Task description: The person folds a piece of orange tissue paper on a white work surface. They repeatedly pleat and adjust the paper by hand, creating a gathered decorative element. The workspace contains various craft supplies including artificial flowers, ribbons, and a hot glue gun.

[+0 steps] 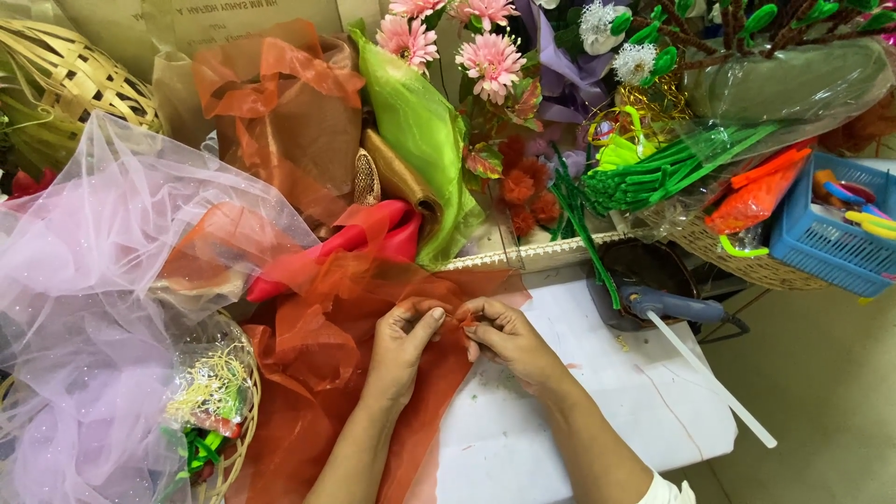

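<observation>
Where the pale floor (821,392) shows at your right, a white tabletop (597,392) juts toward it, smooth and lightly speckled with crumbs, and behind it the room is packed with craft stock. Largest is the sheer lilac netting (103,280) billowing at your left, glittery and crumpled, draped over a woven basket (238,439). Next comes the orange organza (317,355), thin and translucent, spilling over the table's left edge beneath your hands. Behind it stand a glossy green fabric roll (425,140) and pink artificial daisies (490,58). A blue plastic crate (826,238) with slotted walls sits far right, beside a bundle of green stems (672,168). A glue gun (667,303) lies on the table's far edge, its stick pointing toward you. Your left hand (403,341) and right hand (509,336) meet at a gathered fold of the organza, fingertips of each pressed together, pinching the fabric between thumb and forefinger.
</observation>
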